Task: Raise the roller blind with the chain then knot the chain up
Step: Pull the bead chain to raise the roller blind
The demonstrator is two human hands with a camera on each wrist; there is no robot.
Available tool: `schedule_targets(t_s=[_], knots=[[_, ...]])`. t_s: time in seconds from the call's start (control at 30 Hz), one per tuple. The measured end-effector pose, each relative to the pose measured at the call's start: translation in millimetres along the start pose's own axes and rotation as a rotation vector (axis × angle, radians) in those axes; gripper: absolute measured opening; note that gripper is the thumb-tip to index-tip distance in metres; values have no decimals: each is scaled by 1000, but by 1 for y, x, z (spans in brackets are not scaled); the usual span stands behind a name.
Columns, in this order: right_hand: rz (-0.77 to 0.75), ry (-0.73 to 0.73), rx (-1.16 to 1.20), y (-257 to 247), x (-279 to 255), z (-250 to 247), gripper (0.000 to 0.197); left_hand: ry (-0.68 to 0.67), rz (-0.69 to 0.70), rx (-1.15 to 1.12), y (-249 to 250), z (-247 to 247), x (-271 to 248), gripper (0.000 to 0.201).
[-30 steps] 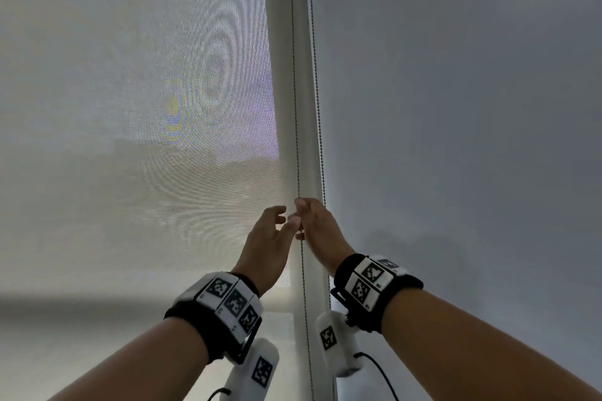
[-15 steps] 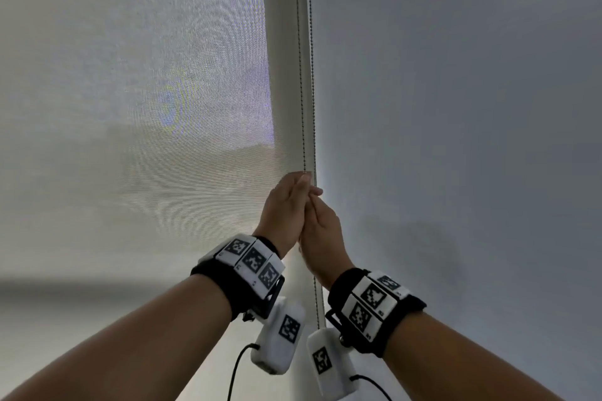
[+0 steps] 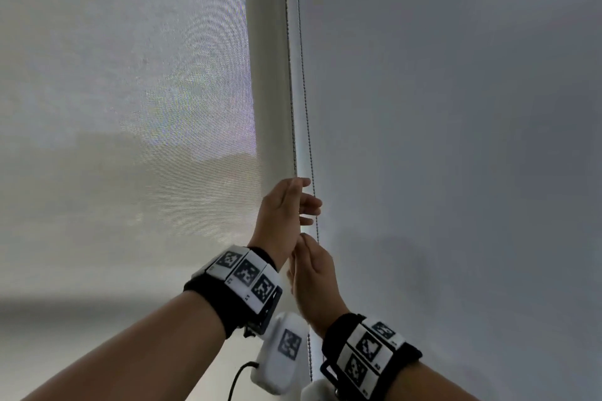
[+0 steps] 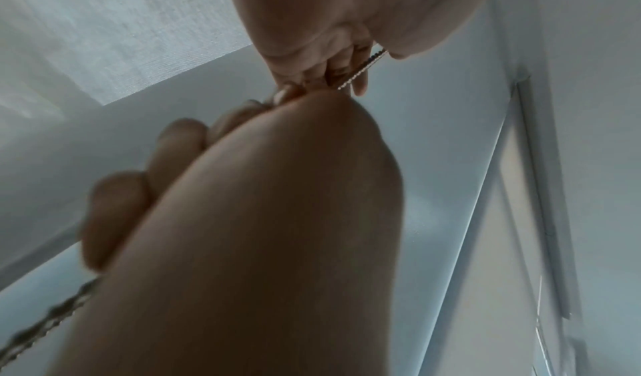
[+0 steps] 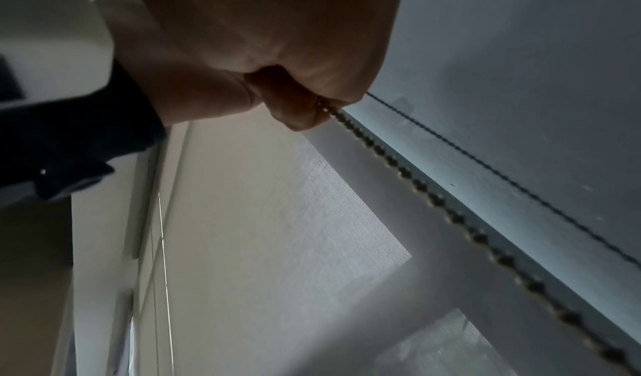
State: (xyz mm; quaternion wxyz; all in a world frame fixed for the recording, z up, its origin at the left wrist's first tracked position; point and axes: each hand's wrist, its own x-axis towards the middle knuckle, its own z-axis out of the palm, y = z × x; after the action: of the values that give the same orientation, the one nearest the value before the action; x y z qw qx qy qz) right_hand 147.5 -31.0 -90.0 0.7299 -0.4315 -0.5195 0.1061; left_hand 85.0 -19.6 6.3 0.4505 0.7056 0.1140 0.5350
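Two strands of a thin bead chain hang beside the pale roller blind. My left hand is the higher one; its thumb and forefinger meet the left strand while its other fingers stick out loosely toward the right strand. In the left wrist view the chain runs past my curled left fingers. My right hand sits just below, palm toward the left wrist. The right wrist view shows my right fingertips pinching the beaded chain, with the other strand free beside it.
A white window frame post stands behind the chain, between the blind and a plain grey wall on the right. A darker band crosses the blind low on the left. Tracker bands and small cameras sit on both wrists.
My hands were side by side on the chain; the left has climbed up the strand and now grips above the right. The right hand has dropped lower while pinching the chain.
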Motion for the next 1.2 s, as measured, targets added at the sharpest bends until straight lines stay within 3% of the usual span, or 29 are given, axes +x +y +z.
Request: schedule_targets(t_s=[0.17, 0.3, 0.43, 0.5, 0.67, 0.77, 0.93, 1.07, 1.2], knots=[[36, 23, -8, 12, -17, -3, 52, -7, -10, -30, 1, 3, 0, 35], [51, 23, -51, 27, -38, -9, 43, -12, -33, -73, 2, 4, 0, 36], [169, -2, -44, 53, -60, -12, 31, 16, -69, -113, -3, 5, 0, 30], [235, -64, -22, 57, -62, -14, 42, 58, -93, -94, -7, 5, 0, 30], [272, -246, 2, 20, -29, -21, 67, 96, -95, -41, -5, 7, -1, 30], [243, -226, -16, -13, 4, -21, 64, 92, -81, -25, -3, 9, -4, 30], [123, -180, -141, -46, 45, -18, 35, 157, -73, 51, -7, -5, -5, 34], [28, -108, -185, -81, 66, -13, 31, 119, -148, 3, -16, -12, -14, 33], [-4, -129, -96, -127, 79, 5, 42, 89, -133, 7, -23, -4, -33, 36]])
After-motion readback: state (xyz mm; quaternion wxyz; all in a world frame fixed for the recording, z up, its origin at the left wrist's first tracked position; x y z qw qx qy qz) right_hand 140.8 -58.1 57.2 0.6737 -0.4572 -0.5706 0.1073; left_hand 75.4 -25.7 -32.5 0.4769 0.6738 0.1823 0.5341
